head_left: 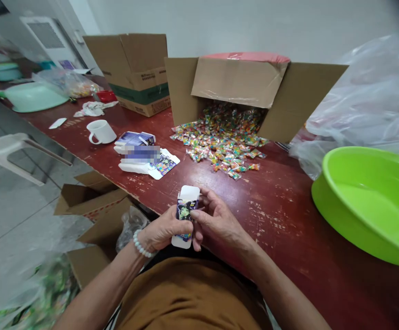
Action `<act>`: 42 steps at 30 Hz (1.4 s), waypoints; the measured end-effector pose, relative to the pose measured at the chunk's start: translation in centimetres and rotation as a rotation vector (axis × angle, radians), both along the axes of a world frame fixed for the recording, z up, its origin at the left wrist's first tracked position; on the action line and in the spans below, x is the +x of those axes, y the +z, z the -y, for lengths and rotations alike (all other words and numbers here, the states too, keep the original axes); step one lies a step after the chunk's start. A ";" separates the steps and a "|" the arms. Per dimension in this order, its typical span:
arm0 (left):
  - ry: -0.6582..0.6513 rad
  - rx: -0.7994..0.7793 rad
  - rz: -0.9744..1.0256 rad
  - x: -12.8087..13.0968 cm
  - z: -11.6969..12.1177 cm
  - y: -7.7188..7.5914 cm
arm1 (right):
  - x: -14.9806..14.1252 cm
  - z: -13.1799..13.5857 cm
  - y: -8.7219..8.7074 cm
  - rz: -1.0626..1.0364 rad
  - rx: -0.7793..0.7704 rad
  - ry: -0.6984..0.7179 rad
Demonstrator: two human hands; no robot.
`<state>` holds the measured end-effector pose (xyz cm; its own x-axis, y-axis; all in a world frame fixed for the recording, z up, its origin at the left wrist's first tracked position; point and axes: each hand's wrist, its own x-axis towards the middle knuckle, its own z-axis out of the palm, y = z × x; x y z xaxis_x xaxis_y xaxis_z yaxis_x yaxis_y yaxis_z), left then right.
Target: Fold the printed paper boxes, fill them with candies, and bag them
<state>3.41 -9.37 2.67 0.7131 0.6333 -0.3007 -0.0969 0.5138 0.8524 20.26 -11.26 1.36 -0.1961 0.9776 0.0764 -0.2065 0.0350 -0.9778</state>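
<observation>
Both hands hold a small printed paper box [186, 207] at the near edge of the red-brown table [288, 215]. My left hand [163, 231], with a white bead bracelet at the wrist, grips the box from the left and below. My right hand [216, 220] pinches its right side, fingers curled round it. The box's white top flap stands open. A stack of flat printed boxes [144, 156] lies further back on the table. Colourful wrapped candies [225, 142] spill out of a cardboard carton [298, 98] lying on its side.
A bright green basin [371, 201] sits at the right, with clear plastic bags [367, 101] behind it. A white mug [100, 131], another cardboard box [137, 73] and a pale green basin [30, 96] stand at the far left. Open cartons [89, 201] lie on the floor.
</observation>
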 end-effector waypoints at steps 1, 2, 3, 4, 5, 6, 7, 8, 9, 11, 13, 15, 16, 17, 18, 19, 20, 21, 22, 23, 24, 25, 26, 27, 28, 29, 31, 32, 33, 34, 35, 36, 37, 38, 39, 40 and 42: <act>0.036 0.054 -0.037 0.2 0.2 0.2 | -0.1 0.2 0.2 -0.038 -0.026 0.027; 0.073 0.105 -0.074 0.4 0.3 0.3 | -0.2 0.4 0.5 -0.082 -0.064 0.068; 0.113 0.149 -0.105 0.5 0.5 0.5 | -0.3 0.6 0.7 -0.115 -0.100 0.103; 0.153 0.185 -0.130 0.7 0.7 0.6 | -0.4 0.8 0.9 -0.118 -0.120 0.108; 0.187 0.221 -0.149 0.8 0.9 0.8 | -0.6 0.9 1.0 -0.101 -0.121 0.085; 0.216 0.262 -0.170 0.8 1.1 1.0 | -0.7 1.0 1.1 -0.071 -0.100 0.029; 0.242 0.309 -0.193 0.8 1.4 1.1 | -0.8 1.1 1.2 -0.029 -0.060 -0.047; 0.270 0.357 -0.213 0.7 1.7 1.3 | -0.8 1.1 1.2 0.019 -0.010 -0.127; 0.300 0.399 -0.225 0.6 2.0 1.5 | -0.9 1.2 1.3 0.058 0.038 -0.200; 0.387 0.449 -0.209 0.5 2.9 1.9 | -0.9 1.4 1.6 0.093 0.090 -0.299; 0.509 0.484 -0.165 0.5 3.8 2.4 | -0.9 1.8 2.0 0.076 0.083 -0.352; 0.596 0.555 -0.153 0.6 4.7 2.9 | -1.1 2.5 2.5 0.039 0.090 -0.387; 0.618 0.598 -0.161 0.7 5.1 3.2 | -1.3 2.9 2.7 0.024 0.106 -0.388; 0.624 0.640 -0.175 0.7 5.5 3.4 | -1.4 3.2 3.0 0.007 0.125 -0.378; 0.622 0.677 -0.195 0.7 5.7 3.6 | -1.4 3.6 3.2 -0.011 0.142 -0.357; 0.610 0.708 -0.213 0.7 5.9 3.9 | -1.4 3.9 3.5 -0.026 0.159 -0.338; 0.593 0.726 -0.227 0.6 6.0 4.1 | -1.3 4.2 3.7 -0.027 0.179 -0.327; 0.573 0.728 -0.233 0.5 6.1 4.3 | -1.1 4.4 3.9 -0.011 0.204 -0.331; 0.554 0.718 -0.232 0.4 6.1 4.5 | -0.9 4.5 4.1 0.017 0.234 -0.338; 0.540 0.697 -0.227 0.3 6.0 4.7 | -0.6 4.6 4.3 0.044 0.260 -0.337; 0.529 0.672 -0.222 0.2 5.9 4.9 | -0.2 4.5 4.4 0.059 0.271 -0.317; 0.517 0.653 -0.223 0.1 5.8 5.1 | 0.1 4.4 4.5 0.054 0.258 -0.280; 0.503 0.643 -0.232 0.0 5.7 5.3 | 0.3 4.2 4.5 0.026 0.222 -0.233; 0.485 0.644 -0.249 0.0 5.5 5.4 | 0.5 3.8 4.4 -0.018 0.175 -0.194; 0.465 0.650 -0.269 0.0 5.3 5.5 | 0.6 3.5 4.2 -0.065 0.128 -0.168; 0.449 0.659 -0.289 0.0 5.0 5.5 | 0.7 3.0 4.1 -0.102 0.093 -0.153; 0.437 0.678 -0.313 0.2 4.4 5.2 | 0.8 2.1 3.7 -0.120 0.086 -0.134; 0.445 0.676 -0.306 0.3 4.0 5.0 | 0.8 1.7 3.5 -0.088 0.110 -0.129; 0.463 0.654 -0.281 0.5 3.6 4.8 | 0.9 1.3 3.4 -0.029 0.149 -0.136; 0.487 0.606 -0.242 0.7 3.2 4.5 | 1.0 0.9 3.3 0.046 0.196 -0.156; 0.514 0.533 -0.199 0.9 2.7 4.3 | 1.1 0.5 3.2 0.121 0.244 -0.193; 0.532 0.445 -0.157 1.2 2.3 4.1 | 1.2 0.1 3.1 0.187 0.288 -0.240; 0.530 0.353 -0.127 1.4 1.8 3.9 | 1.3 -0.2 3.0 0.239 0.327 -0.286; 0.506 0.261 -0.113 1.6 1.3 3.8 | 1.4 -0.6 2.8 0.276 0.355 -0.326; 0.462 0.172 -0.115 1.8 0.8 3.6 | 1.5 -1.0 2.6 0.303 0.372 -0.345; 0.406 0.089 -0.123 2.0 0.3 3.5 | 1.6 -1.3 2.3 0.327 0.382 -0.340; 0.320 -0.050 -0.136 2.5 -0.5 3.2 | 1.8 -2.0 1.6 0.367 0.386 -0.270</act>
